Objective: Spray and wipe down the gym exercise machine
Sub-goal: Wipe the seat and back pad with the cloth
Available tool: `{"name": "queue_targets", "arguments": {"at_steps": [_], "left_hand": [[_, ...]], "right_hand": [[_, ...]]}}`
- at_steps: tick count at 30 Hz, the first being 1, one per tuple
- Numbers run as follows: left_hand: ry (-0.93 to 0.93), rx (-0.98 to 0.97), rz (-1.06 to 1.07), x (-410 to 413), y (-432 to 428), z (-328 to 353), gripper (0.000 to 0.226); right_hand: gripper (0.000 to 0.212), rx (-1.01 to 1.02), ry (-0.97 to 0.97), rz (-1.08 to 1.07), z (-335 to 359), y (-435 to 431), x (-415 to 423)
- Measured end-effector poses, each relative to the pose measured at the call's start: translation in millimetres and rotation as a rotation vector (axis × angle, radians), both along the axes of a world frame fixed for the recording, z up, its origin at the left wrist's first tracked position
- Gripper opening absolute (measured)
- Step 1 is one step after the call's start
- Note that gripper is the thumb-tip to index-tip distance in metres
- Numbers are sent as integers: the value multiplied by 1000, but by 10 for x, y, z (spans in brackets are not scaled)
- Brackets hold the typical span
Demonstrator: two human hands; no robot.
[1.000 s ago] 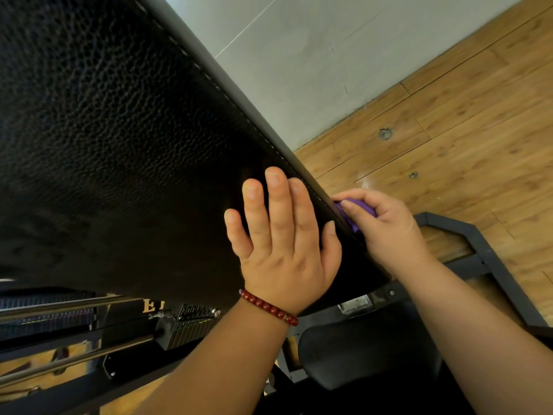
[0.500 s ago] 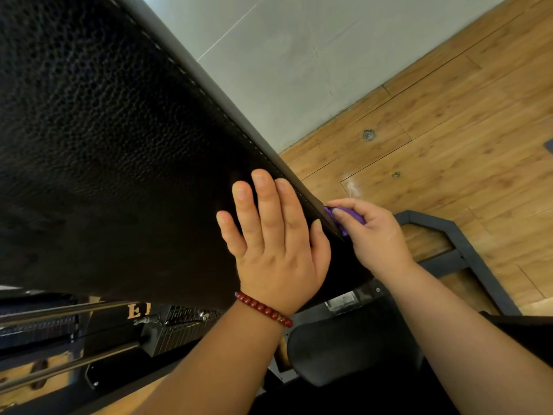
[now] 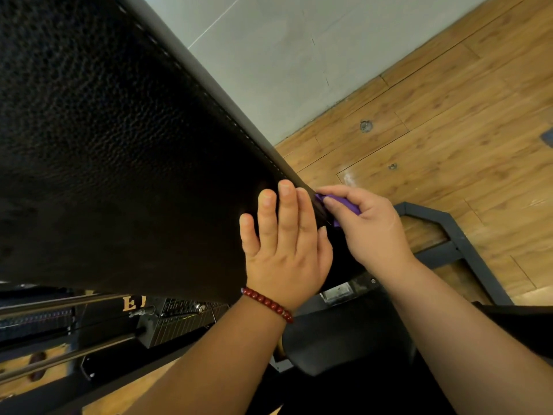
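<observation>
While left hand (image 3: 285,250) presses flat, fingers spread, on black pad (image 3: 119,160), our right hand (image 3: 371,226) pinches purple cloth (image 3: 344,202) against pad's stitched edge; risk: small wad slips from pinch, seam missed.

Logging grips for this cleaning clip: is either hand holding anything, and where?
The right hand grips a bunched purple cloth at the edge of the black pad; by which part cannot be told. The left hand holds nothing, resting flat on it.

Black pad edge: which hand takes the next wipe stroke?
Right. The right hand pinches the purple cloth at the edge of the black pad; the left hand lies flat on its face, holding nothing.
</observation>
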State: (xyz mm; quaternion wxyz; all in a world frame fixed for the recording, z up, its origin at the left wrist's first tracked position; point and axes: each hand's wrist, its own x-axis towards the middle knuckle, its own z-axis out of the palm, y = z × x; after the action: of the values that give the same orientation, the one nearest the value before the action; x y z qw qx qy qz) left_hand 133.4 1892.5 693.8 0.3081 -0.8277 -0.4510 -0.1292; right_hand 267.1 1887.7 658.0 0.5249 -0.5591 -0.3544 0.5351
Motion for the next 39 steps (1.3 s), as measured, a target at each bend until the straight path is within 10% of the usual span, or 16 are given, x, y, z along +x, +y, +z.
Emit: {"name": "queue_targets", "arguments": {"at_steps": [39], "left_hand": [[9, 54, -22, 6, 17, -121, 85]], "right_hand": [[31, 238, 29, 90, -49, 348, 1]]}}
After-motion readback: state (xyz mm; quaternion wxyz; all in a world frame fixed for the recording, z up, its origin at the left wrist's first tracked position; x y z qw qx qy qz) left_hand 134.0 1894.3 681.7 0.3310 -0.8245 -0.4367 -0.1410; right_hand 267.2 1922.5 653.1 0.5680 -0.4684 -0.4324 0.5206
